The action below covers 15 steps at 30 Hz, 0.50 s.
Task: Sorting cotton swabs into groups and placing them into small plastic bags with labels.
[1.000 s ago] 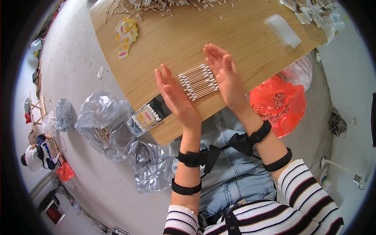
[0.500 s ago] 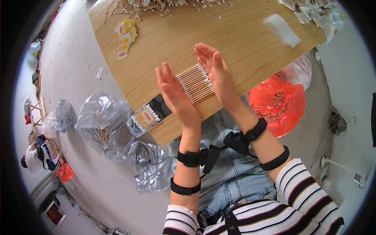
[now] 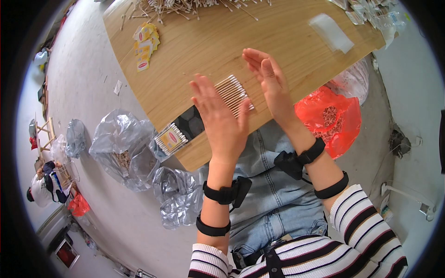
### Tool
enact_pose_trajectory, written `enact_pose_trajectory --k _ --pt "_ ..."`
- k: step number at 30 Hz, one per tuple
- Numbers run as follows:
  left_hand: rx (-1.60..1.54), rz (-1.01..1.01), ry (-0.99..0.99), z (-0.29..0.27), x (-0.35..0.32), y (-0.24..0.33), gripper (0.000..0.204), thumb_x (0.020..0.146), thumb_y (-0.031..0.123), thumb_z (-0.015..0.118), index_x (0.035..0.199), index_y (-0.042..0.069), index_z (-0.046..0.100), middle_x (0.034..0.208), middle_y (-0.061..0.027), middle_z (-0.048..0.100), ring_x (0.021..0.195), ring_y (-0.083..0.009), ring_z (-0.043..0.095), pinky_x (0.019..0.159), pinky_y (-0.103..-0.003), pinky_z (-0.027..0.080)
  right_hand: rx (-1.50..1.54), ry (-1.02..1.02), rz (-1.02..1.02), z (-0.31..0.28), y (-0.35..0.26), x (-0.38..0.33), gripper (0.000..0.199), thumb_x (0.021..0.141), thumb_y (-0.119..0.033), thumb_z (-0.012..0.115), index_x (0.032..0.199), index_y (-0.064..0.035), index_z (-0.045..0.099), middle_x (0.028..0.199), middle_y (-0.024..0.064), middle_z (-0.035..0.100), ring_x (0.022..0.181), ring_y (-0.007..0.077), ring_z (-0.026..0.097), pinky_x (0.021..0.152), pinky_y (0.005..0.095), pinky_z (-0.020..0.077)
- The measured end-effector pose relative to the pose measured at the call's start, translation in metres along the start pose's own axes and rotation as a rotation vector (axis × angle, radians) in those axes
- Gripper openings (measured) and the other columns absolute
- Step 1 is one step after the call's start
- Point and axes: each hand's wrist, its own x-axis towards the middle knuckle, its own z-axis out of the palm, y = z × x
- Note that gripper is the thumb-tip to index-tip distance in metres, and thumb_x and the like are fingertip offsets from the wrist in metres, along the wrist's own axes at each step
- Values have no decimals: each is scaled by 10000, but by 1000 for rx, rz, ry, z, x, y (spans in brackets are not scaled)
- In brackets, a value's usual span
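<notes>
Both hands [image 3: 222, 118] closer around one swab row [image 3: 234, 95]

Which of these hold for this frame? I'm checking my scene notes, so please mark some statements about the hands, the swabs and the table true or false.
1. A neat row of cotton swabs lies on the wooden table between the left hand and the right hand. True.
2. Both hands are clenched into fists. False: both are open, fingers stretched out flat.
3. A red plastic bag sits on the person's right, below the table edge. True.
4. The loose heap of swabs lies at the near table edge, by the person's lap. False: it lies at the far edge.
5. A packed box of swabs rests near the table's left corner. True.
</notes>
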Motion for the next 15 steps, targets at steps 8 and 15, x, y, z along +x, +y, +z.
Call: enact_pose_trajectory --k 8,15 --pt "353 112 -243 5 -11 3 1080 855 688 518 1491 -117 179 1581 -280 159 1493 -381 112 1198 -490 103 -527 -101 -176 -36 -5 -10 205 887 62 474 977 -23 637 1120 79 607 1044 159 575 878 277 473" --pt "381 121 -217 10 -12 -1 1071 805 619 617 1480 -115 225 1577 -279 178 1493 -378 124 1207 -481 102 -782 -275 -245 -19 -16 -10 78 783 -38 660 854 -52 632 882 67 571 885 225 559 746 348 467"
